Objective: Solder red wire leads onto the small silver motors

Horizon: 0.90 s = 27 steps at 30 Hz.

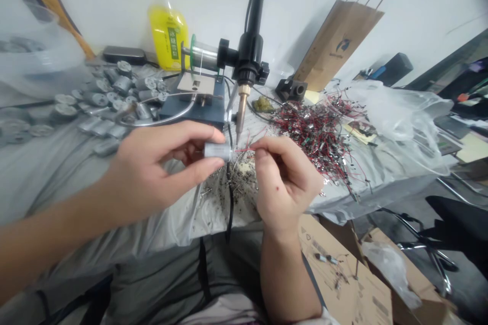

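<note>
My left grip (152, 165) pinches motor (217, 151), long axis left-to-right, end facing right grip (285, 177), fingertips closed on red wire (245, 149); iron (240, 114) near.

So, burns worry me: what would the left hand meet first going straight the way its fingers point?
The left hand would probably meet the soldering iron tip first, with the right hand just beyond; depth is unclear, so it might pass in front of the tip.
</note>
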Motion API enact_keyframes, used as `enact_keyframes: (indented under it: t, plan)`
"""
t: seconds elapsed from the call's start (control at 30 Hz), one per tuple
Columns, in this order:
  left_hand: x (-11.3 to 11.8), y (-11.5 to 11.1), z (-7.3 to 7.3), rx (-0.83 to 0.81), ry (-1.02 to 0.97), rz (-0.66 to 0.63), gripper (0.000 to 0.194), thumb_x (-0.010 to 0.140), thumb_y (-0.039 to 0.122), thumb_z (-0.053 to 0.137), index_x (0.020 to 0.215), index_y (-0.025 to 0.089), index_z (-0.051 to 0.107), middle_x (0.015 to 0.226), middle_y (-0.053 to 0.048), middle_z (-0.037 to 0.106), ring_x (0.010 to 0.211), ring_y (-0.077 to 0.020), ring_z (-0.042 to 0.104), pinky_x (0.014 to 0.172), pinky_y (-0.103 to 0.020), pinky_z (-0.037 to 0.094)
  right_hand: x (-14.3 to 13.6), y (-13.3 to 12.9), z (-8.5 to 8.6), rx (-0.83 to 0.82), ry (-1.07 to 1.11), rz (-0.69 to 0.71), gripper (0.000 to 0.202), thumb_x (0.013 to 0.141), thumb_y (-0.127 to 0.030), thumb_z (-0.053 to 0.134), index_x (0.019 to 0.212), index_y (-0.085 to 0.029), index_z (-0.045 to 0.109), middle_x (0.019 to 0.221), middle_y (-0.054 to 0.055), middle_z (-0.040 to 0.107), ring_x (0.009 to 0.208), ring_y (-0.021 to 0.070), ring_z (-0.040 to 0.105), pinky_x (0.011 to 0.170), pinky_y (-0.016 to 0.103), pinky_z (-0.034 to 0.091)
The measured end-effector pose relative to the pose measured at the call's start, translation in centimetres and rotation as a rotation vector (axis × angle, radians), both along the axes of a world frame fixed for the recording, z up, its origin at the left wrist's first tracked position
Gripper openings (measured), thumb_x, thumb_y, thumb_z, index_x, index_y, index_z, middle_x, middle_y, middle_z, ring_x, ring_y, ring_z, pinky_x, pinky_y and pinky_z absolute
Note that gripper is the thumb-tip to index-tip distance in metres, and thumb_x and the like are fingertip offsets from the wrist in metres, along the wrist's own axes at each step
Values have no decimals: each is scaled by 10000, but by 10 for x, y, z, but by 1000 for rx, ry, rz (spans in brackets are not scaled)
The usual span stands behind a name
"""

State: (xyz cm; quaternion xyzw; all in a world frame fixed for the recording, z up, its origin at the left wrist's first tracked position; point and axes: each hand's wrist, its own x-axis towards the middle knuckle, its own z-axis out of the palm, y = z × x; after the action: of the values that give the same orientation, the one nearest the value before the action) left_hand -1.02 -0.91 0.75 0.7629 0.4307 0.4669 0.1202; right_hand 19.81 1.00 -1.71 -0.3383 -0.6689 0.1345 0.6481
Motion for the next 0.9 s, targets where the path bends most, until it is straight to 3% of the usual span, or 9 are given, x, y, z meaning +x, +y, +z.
enact_keyframes:
  t: [0.43,0.9]
  plan:
    - [2,0,4,-7,-8,32,156,969,322,761,1121,353,744,813,94,722,622,-103,626,649,-251,587,0,0,0,7,-23,-2,169,971,-114,636,929,-210,768,803,-13,681,692,125,568,610,293,439]
    - [3,-2,3,-2,15,83,158,970,411,744,1118,355,753,849,73,759,658,-146,679,672,-321,604,0,0,1,34,-29,-21,171,980,-114,637,935,-212,770,798,-8,682,694,132,581,611,304,447]
